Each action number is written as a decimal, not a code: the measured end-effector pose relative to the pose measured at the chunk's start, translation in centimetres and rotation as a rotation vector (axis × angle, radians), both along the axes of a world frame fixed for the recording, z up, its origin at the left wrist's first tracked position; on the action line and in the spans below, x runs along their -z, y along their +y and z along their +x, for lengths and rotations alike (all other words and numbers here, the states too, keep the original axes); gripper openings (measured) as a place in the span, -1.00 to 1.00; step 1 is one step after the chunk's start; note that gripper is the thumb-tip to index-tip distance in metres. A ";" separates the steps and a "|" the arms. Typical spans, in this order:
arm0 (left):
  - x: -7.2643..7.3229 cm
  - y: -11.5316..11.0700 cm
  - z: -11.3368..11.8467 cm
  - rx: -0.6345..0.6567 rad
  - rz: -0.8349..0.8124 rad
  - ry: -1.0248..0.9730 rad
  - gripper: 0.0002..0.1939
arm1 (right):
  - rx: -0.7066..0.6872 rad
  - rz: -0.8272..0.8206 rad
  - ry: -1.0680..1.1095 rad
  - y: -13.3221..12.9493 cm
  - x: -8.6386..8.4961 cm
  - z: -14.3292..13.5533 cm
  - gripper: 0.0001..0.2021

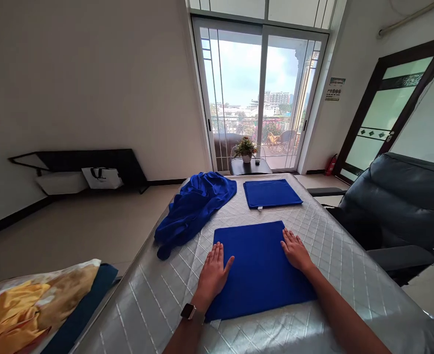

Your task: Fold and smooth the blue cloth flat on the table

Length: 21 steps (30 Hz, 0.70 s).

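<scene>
Quilted silver mattress [158, 295], lower frame. Folded blue cloth [258, 270], lower center; crumpled blue cloth [198, 206], left of center. Left hand [214, 271], right hand [296, 251] flat on folded cloth's opposite sides, fingers extended, gripping nothing.

- On the silver quilted tabletop [158, 300], near end: flat blue cloth rectangle [259, 270] — left hand [214, 273] on its left edge, right hand [296, 250] at its right edge.
- Behind it: folded blue cloth pile [272, 192] — crumpled blue fabric heap [200, 204] to its left.
- Right of the tabletop: black padded armchair [412, 196].
</scene>
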State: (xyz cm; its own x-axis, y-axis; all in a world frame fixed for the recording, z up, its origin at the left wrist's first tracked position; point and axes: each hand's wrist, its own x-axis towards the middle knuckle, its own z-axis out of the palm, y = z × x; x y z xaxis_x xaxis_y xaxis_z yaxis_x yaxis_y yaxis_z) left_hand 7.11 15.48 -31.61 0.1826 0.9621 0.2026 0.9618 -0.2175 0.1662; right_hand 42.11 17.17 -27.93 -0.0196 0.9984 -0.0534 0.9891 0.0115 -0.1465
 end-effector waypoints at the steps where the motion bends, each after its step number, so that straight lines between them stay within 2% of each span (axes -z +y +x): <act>1: 0.2 0.1 0.0 -0.007 0.003 0.004 -0.15 | 0.001 -0.002 0.000 0.0 0.4 0.0 -0.38; 7: 0.6 0.5 -0.6 -0.003 0.015 0.030 -0.14 | -0.003 0.028 0.014 0.0 0.8 0.0 -0.38; 10: 0.1 1.0 -0.8 -0.014 0.018 0.049 -0.13 | 0.008 0.017 0.050 0.1 0.7 0.0 -0.37; 12: -0.6 1.3 0.1 -0.006 0.042 0.061 -0.14 | 0.009 0.015 0.072 0.1 0.7 0.0 -0.37; 15: -2.3 1.6 3.8 0.098 0.050 0.066 -0.19 | 0.006 0.013 0.095 0.2 0.7 0.0 -0.37; 19: -4.4 1.8 12.8 0.346 -0.030 0.040 -0.23 | 0.000 0.022 0.089 0.2 0.7 0.1 -0.37; 21: -4.9 2.0 17.1 0.408 -0.055 0.025 -0.25 | -0.010 0.028 0.069 0.1 0.7 0.2 -0.38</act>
